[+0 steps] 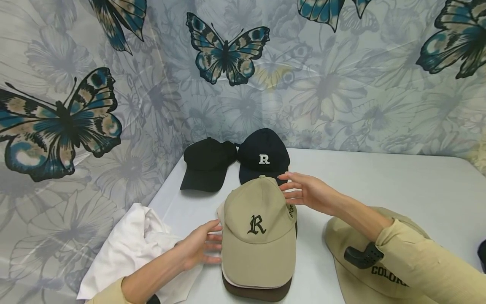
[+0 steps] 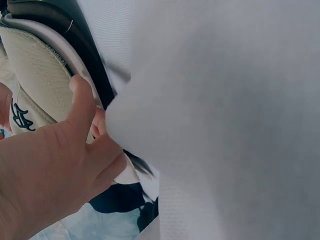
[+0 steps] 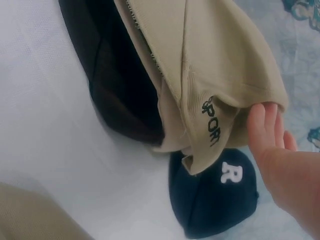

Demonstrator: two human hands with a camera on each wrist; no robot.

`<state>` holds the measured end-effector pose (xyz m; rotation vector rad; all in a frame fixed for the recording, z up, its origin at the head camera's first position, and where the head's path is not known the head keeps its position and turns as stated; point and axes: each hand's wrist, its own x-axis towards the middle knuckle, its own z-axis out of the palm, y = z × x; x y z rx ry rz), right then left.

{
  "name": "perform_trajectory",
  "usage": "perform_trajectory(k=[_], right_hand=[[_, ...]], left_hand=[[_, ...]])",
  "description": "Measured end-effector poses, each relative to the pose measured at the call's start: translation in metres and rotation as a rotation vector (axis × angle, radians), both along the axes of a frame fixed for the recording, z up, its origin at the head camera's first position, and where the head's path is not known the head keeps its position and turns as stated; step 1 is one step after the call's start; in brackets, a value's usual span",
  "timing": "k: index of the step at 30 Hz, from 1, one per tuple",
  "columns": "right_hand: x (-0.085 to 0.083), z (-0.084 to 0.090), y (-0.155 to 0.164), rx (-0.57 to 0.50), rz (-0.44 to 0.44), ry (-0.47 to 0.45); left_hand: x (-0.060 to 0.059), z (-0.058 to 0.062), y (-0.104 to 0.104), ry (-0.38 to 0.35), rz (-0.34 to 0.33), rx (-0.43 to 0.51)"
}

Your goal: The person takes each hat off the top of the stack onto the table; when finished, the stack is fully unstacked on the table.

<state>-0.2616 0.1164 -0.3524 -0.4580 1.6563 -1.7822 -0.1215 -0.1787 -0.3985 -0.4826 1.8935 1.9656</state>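
A beige baseball cap (image 1: 259,198) with a dark letter R tops a small stack, with a pale layer and a dark brown brim (image 1: 262,293) showing beneath. At its left side my left hand (image 1: 195,247) holds its fingers extended; the left wrist view puts the thumb (image 2: 82,102) against the stack's edge. My right hand (image 1: 311,192) reaches to the upper right of the crown. In the right wrist view, its fairly straight fingertips (image 3: 260,122) touch the crown's fabric, above the side lettering (image 3: 211,122).
A black cap (image 1: 209,158) and a navy cap (image 1: 263,145) with a white R stand behind the stack. White cloth (image 1: 125,253) lies bunched at left. Under my right forearm sits another beige cap (image 1: 339,236). Butterfly-patterned fabric (image 1: 322,105) hangs behind the white table (image 1: 379,181).
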Motion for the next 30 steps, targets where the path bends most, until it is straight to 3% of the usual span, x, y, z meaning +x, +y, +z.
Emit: perform_trajectory(k=[6,21,30], right_hand=[[-0.001,-0.001,0.0,-0.017,0.007,-0.015],[0.001,-0.007,0.003,0.0,-0.027,-0.044],[0.005,-0.013,0.009,0.068,0.017,0.051]], left_hand=[[0.0,-0.003,-0.001,-0.009,0.021,0.019],[0.002,-0.003,0.0,-0.006,-0.006,0.063],[0.003,-0.003,0.0,0.005,-0.034,0.073]])
